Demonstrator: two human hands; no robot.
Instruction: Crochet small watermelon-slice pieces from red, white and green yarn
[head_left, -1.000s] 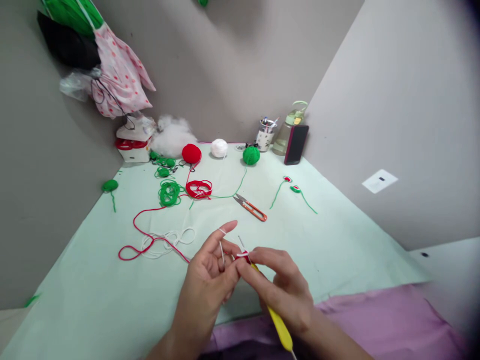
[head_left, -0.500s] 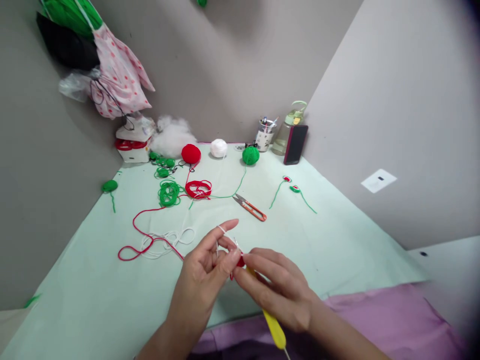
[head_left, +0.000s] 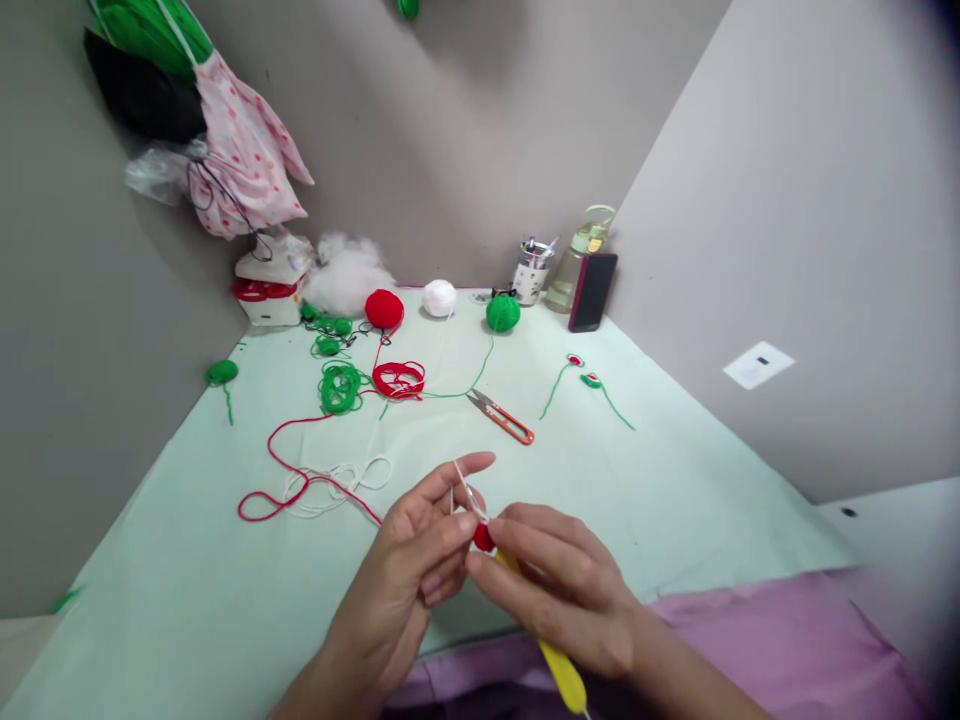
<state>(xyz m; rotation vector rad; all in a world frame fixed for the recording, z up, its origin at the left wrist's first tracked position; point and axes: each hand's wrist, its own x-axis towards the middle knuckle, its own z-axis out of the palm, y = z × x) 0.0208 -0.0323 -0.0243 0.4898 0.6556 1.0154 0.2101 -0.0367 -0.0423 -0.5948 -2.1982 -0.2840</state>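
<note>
My left hand (head_left: 424,555) pinches a small red crochet piece (head_left: 483,537) between thumb and fingers. White yarn (head_left: 463,482) runs over its raised index finger down to the piece. In my right hand (head_left: 562,575) is a crochet hook with a yellow handle (head_left: 562,675), its handle passing under the palm and sticking out toward me. The hook's tip is close to the white yarn at the red piece; fingers partly hide it. Red yarn (head_left: 345,488) trails leftward from my left hand, beside a loose tangle of white yarn (head_left: 341,482) on the table.
Orange thread snips (head_left: 502,418) lie beyond my hands. Behind are red (head_left: 384,309), white (head_left: 439,298) and green yarn balls (head_left: 503,313), stuffing (head_left: 349,278), a pen cup (head_left: 531,277), a bottle (head_left: 566,280) and a phone (head_left: 593,292). Small crocheted pieces (head_left: 592,381) lie right.
My left hand has shifted slightly right and turned, showing more of the red piece. The left index finger is lower, and the hook's handle has moved a little right.
</note>
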